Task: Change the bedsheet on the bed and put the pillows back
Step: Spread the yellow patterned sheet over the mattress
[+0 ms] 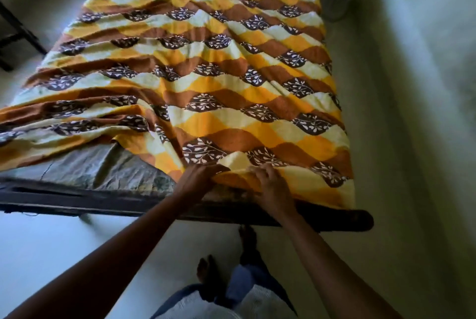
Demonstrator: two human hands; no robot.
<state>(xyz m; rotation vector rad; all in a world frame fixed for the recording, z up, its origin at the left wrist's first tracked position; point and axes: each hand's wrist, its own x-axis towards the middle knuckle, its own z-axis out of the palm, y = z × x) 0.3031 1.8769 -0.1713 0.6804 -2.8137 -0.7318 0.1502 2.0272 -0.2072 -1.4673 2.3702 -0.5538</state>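
A bedsheet (201, 61) patterned in orange, brown and cream waves with dark leaf motifs lies spread over the bed, wrinkled toward the near left. At the near edge my left hand (198, 177) and my right hand (270, 184) both grip the sheet's hem, close together, right of the bed's middle. The grey mattress (90, 166) lies bare at the near left corner, where the sheet stops short. No pillows are in view.
The dark bed frame (334, 220) runs across below the mattress. A pale wall (425, 87) stands close along the bed's right side. Dark furniture legs (18, 35) stand on the light floor at far left. My feet (206, 269) stand on the floor below the frame.
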